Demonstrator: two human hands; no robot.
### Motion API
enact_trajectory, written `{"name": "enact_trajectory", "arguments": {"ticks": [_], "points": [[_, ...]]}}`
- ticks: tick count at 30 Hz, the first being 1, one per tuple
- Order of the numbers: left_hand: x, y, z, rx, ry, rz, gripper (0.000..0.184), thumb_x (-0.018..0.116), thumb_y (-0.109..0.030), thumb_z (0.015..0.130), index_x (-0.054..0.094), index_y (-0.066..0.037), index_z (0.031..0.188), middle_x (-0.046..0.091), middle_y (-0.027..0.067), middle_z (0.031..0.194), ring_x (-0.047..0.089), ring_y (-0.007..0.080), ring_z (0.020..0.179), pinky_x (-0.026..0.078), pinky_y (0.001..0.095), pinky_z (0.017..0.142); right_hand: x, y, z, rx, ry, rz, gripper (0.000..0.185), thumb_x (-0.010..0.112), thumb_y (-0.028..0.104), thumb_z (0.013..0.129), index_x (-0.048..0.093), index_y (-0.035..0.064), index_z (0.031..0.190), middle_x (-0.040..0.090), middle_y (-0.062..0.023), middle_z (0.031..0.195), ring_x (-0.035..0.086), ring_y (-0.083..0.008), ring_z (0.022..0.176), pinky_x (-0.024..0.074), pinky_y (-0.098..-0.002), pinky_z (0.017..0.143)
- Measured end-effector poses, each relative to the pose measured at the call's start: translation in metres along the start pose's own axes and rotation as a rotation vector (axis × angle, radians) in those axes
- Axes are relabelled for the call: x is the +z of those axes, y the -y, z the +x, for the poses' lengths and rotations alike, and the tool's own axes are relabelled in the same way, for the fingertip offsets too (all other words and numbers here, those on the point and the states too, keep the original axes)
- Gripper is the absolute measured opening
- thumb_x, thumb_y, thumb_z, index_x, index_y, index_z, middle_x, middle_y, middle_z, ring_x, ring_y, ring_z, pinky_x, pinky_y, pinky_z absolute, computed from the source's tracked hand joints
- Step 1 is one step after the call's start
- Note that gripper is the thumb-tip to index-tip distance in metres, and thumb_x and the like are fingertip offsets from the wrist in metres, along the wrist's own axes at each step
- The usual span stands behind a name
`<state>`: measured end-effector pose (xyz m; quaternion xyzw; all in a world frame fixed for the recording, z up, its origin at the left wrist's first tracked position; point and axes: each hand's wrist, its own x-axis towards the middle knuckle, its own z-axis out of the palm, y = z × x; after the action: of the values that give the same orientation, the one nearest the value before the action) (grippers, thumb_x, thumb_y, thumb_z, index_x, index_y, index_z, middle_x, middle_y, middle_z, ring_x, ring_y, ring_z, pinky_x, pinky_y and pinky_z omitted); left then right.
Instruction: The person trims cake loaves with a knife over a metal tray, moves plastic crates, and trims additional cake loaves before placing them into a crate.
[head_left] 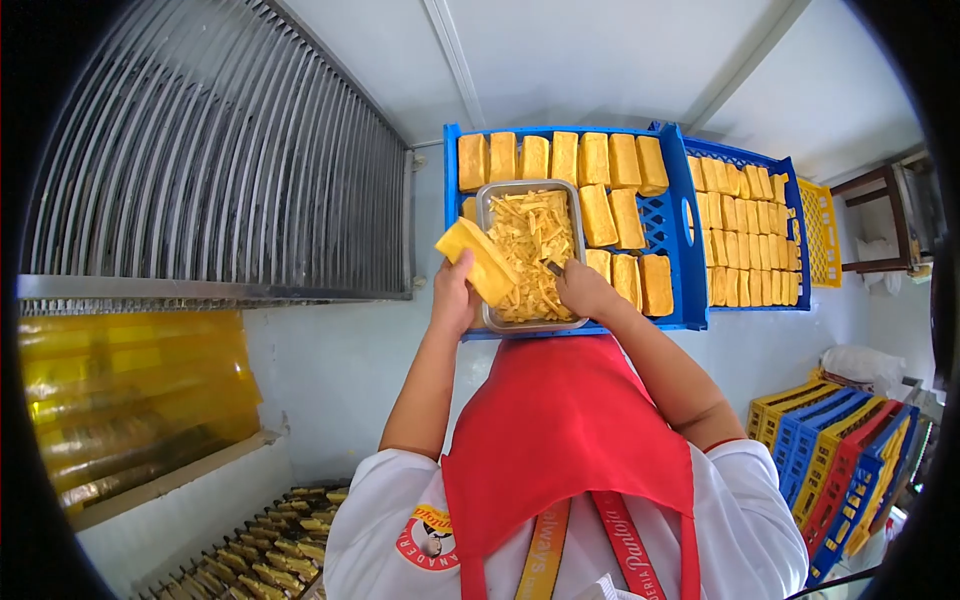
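My left hand (453,292) grips a yellow rectangular bread loaf (478,260), held tilted over the left edge of a metal tray. The metal tray (581,225) is heaped with thin yellow bread trimmings (530,250). Above its right side, my right hand (586,290) is closed around a small dark-ended tool (552,267), which looks like a knife; most of it is hidden by the fingers. Beneath the tray sits a blue crate (690,290), where several similar loaves (625,160) stand in rows behind and to the right of the tray.
A second blue crate (793,180) full of loaves adjoins on the right, with a yellow crate (822,235) beyond it. Stacked coloured crates (825,460) stand at lower right. A slatted metal rack (230,160) rises on the left, above yellow plastic strips (140,390).
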<state>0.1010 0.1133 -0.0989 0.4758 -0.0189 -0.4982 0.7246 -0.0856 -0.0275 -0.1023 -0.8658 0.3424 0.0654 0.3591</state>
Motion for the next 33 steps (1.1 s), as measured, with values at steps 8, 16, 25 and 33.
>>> {"name": "enact_trajectory", "arguments": {"ticks": [8, 16, 25, 33], "points": [[0.003, -0.003, 0.009, -0.35, -0.107, -0.212, 0.039, 0.066, -0.043, 0.084, 0.066, -0.014, 0.108, 0.071, 0.002, 0.096, 0.069, 0.0184, 0.083, 0.058, 0.0316, 0.056, 0.011, -0.021, 0.004, 0.01, 0.013, 0.079, 0.032, 0.052, 0.031, 0.094, 0.059, 0.0005, 0.102, 0.064, -0.0303, 0.094, 0.063, -0.0445, 0.093, 0.0491, -0.0521, 0.082], [0.023, 0.001, -0.001, -0.537, -0.015, -0.105, 0.049, 0.066, -0.046, 0.084, 0.059, -0.012, 0.119, 0.068, 0.0029, 0.108, 0.067, 0.0179, 0.096, 0.058, 0.033, 0.078, -0.044, 0.037, -0.018, -0.174, -0.077, 0.089, 0.075, 0.084, 0.059, 0.059, 0.057, 0.0004, 0.098, 0.066, -0.0218, 0.085, 0.066, -0.0404, 0.084, 0.0515, -0.0458, 0.074], [0.029, 0.003, 0.003, -0.626, -0.015, -0.039, 0.046, 0.061, -0.051, 0.086, 0.062, -0.013, 0.113, 0.069, 0.0015, 0.096, 0.069, 0.0167, 0.075, 0.057, 0.0269, 0.052, -0.041, 0.042, -0.01, -0.347, -0.031, -0.104, 0.078, 0.071, 0.075, 0.063, 0.061, 0.0011, 0.087, 0.067, -0.0204, 0.078, 0.067, -0.0387, 0.075, 0.0525, -0.0457, 0.069], [0.018, 0.014, 0.015, -0.586, -0.028, -0.094, 0.041, 0.058, -0.049, 0.088, 0.064, -0.013, 0.106, 0.069, 0.0013, 0.084, 0.067, 0.0162, 0.064, 0.056, 0.0251, 0.049, -0.019, 0.028, -0.01, -0.375, -0.021, -0.105, 0.071, 0.057, 0.075, 0.078, 0.061, 0.0035, 0.08, 0.066, -0.0194, 0.072, 0.066, -0.0382, 0.07, 0.0517, -0.0465, 0.064]]}}
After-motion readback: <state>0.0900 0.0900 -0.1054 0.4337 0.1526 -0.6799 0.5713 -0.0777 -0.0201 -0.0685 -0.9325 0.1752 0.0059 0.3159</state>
